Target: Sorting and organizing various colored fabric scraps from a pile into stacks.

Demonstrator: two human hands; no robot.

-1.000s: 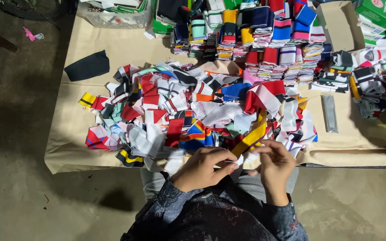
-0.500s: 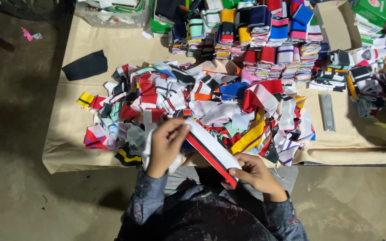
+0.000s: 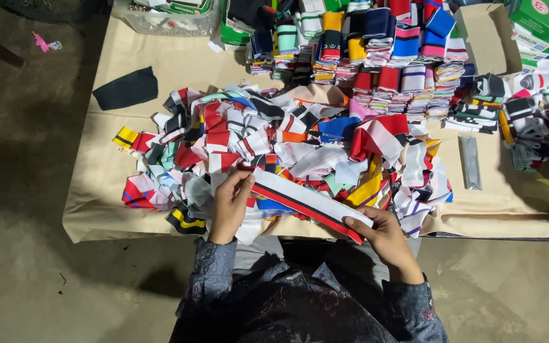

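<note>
Striped knit band [image 3: 309,204]: white w/ black and red stripes along one edge, flat, stretched slantwise between both hands at near edge of the paper-covered table [image 3: 160,70], just above the person's lap.
Left hand [image 3: 231,204]: fingers closed on band's upper-left end, thumb on top.
Right hand [image 3: 382,234]: fingers pinched on band's lower-right end, thumb over the red edge.
Loose heap of knit bands [image 3: 274,146]: mixed colours (red, white, blue, yellow, black), unsorted, directly beyond held band, touching it at far side; spills to table's near edge.
Stacked folded bands [image 3: 382,57]: sorted piles in rows, beyond the heap, far side of table.
Black fabric piece [image 3: 126,89]: flat on paper, beyond and left of heap, apart from it.
Grey flat bar [image 3: 469,162]: right of heap, near it, lengthwise on paper.
Green cartons [image 3: 538,16]: far right corner, well apart from held band.
Clear plastic bin [image 3: 173,19]: far left of stacks.
</note>
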